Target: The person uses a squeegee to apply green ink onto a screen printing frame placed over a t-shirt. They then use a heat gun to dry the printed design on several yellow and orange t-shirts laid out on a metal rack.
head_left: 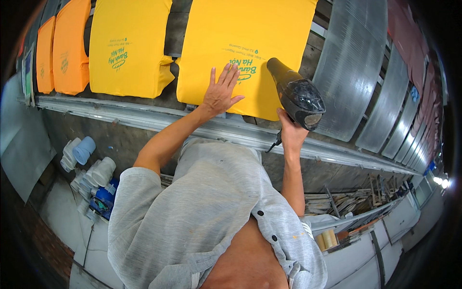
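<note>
A yellow T-shirt [207, 29] is stretched flat over a board in front of me, with a green print [247, 69] on it. My left hand [222, 90] lies palm down on the shirt beside the print, its fingers spread. In my right hand [292, 130] is a black hair dryer [298, 94], gripped by its handle near the board's right corner. The dryer's nozzle points away from me, over the shirt to the right of the print. A short dark cord end [275, 143] hangs below the dryer.
Another printed yellow shirt [127, 48] and two orange shirts [71, 45] cover boards to the left. Bare grey boards [353, 62] line up on the right. A metal rail [139, 119] runs along the near edge. White and blue buckets [84, 149] stand below left; wooden frames [332, 202] lie below right.
</note>
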Demonstrator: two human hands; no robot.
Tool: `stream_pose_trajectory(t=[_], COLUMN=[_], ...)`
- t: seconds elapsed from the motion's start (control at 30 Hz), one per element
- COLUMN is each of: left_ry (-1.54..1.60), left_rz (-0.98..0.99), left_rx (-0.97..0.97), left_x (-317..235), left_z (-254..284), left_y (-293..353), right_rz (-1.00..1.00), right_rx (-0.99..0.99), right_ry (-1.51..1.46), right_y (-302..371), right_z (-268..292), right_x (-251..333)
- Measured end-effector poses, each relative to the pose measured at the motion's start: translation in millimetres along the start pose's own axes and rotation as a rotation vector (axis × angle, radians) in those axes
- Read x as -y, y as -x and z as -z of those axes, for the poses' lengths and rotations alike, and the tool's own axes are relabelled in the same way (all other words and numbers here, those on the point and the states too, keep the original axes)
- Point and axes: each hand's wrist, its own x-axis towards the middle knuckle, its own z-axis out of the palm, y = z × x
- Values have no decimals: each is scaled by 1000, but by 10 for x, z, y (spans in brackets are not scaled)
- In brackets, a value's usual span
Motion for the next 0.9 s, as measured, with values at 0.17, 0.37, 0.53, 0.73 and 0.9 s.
stream_pose_trajectory(t=[0.17,0.37,0.53,0.73,0.9], left_ry=[-30,-10,6,93,178], left_rz=[-10,-42,-45,-32,3], left_rx=[-6,-65,-81,-31,-76], left_x=[-6,13,-34,-39,313], left_z=[-9,-83,-95,-37,271], left_y=[11,5,276,883,1137], right_rz=[-51,-60,-13,-192,-190], right_rx=[2,46,-20,-161,-442], right_ry=[-92,-171,-137,-287,-467], right_y=[1,80,373,958,1533], right_z=[-6,-152,-322,-425,-691], right_x=[1,32,-134,-267,43])
